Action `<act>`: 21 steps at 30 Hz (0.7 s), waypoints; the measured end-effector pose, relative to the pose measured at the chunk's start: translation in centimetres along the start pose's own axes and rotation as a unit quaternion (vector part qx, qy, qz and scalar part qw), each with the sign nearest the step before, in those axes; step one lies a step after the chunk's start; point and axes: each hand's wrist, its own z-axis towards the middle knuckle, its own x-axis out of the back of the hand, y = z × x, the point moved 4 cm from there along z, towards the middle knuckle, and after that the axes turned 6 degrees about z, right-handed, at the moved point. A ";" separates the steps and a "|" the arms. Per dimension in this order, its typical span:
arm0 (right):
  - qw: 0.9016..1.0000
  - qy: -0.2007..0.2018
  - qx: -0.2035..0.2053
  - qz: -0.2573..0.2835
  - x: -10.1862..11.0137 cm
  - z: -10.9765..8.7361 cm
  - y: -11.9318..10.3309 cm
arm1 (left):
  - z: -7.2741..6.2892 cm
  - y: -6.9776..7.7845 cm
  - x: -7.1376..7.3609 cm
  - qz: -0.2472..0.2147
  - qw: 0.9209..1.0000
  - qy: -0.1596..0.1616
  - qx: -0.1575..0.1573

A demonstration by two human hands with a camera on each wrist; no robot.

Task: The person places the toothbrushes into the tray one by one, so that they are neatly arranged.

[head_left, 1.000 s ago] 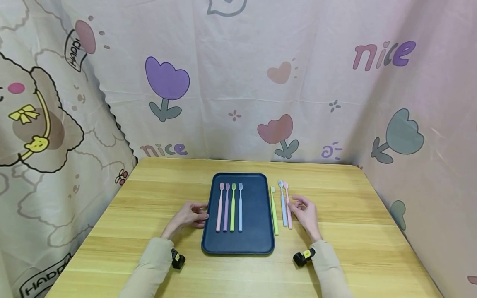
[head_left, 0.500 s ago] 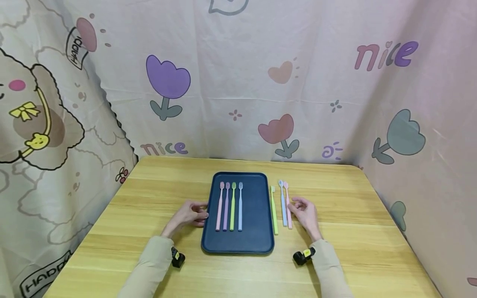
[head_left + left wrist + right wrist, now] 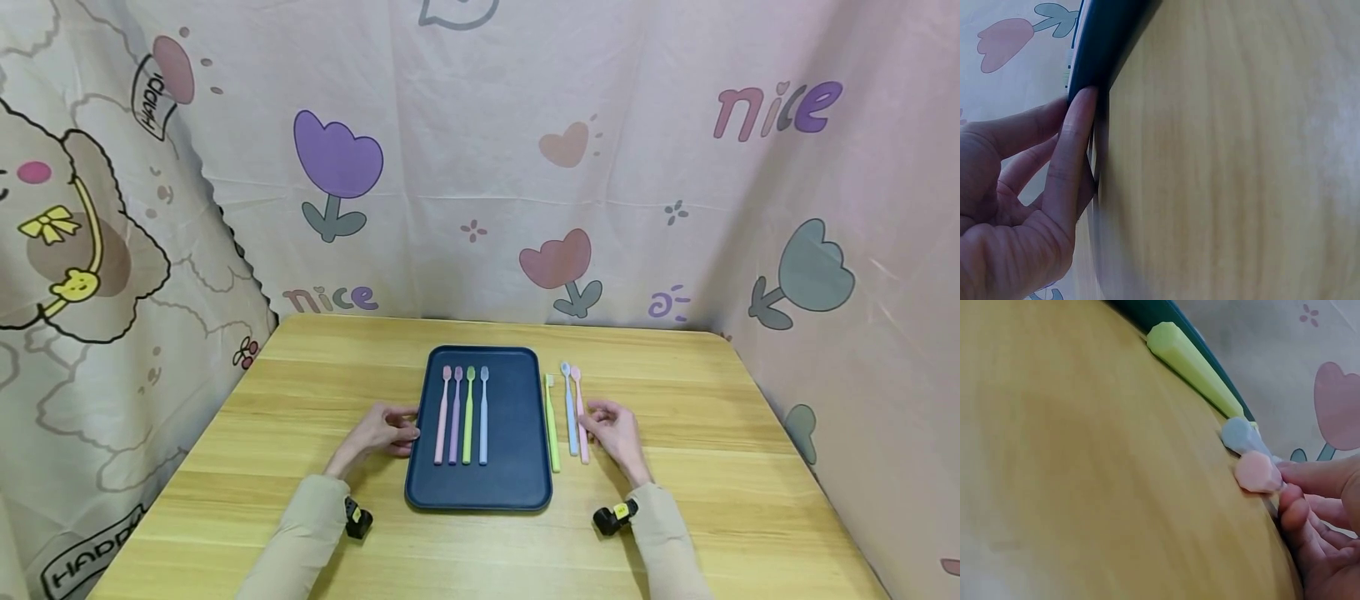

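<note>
In the head view a dark blue tray (image 3: 513, 433) bears a row of toothbrushes: pink (image 3: 442, 429), purple (image 3: 454, 429), green (image 3: 468, 429) and light blue (image 3: 483, 429). My left hand (image 3: 384, 429) holds the tray's left edge with thumb and fingertips, as the left wrist view also shows. Right of the tray lie a green toothbrush (image 3: 552, 429), a blue toothbrush (image 3: 571, 421) and a second pink toothbrush (image 3: 582, 446). The thumb and index finger of my right hand (image 3: 618, 433) pinch that pink one by its handle; its rounded end (image 3: 1257, 472) shows in the right wrist view.
The light wooden table (image 3: 300, 367) runs back to a printed curtain (image 3: 450, 208). Its right green toothbrush lies close along the tray's right rim, with the blue one beside the pinched pink one. Each wrist wears a small black camera (image 3: 613, 518).
My right fingers have closed on the pink toothbrush, which has shifted very slightly toward me. The left hand and the tray stay in place.
</note>
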 end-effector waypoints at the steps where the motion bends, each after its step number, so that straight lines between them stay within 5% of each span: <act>1: 1.000 -0.005 -0.004 0.001 0.0 0.0 0.0 | 0.0 0.0 0.0 0.000 1.000 0.000 -0.001; 21: 0.996 0.005 -0.014 -0.089 -0.2 0.3 -0.4 | -0.1 0.0 -0.1 -0.007 1.000 0.004 0.012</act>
